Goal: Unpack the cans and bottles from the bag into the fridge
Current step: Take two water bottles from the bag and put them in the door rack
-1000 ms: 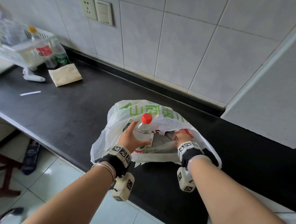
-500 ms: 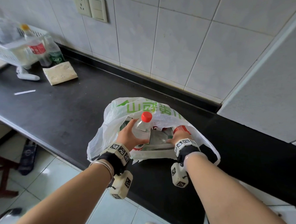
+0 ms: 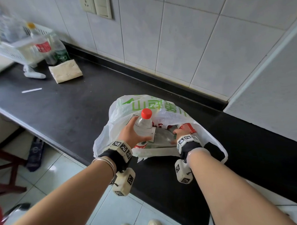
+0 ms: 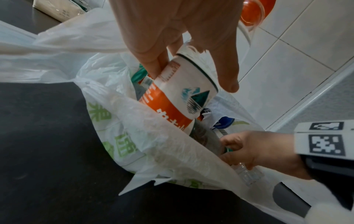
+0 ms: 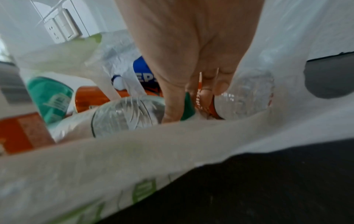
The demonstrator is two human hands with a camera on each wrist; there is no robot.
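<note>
Left hand: the left hand [image 3: 130,133] gripped a clear plastic water bottle with a red cap [image 3: 143,124], fingers round its labelled body, the bottle upright and half out of the bag.
Right hand: the right hand [image 3: 179,133] was down inside the bag, fingers curled on a second clear plastic bottle [image 5: 247,97] lying there.
Bag: the white plastic shopping bag with green print [image 3: 149,104] stood open at the black countertop's [image 3: 72,109] front edge.
Inside: a blue can [image 5: 142,72] and a green can [image 5: 50,98] lay among the rest.

Black wristbands [image 3: 118,159] carry marker-tagged white blocks [image 3: 124,183]
</note>
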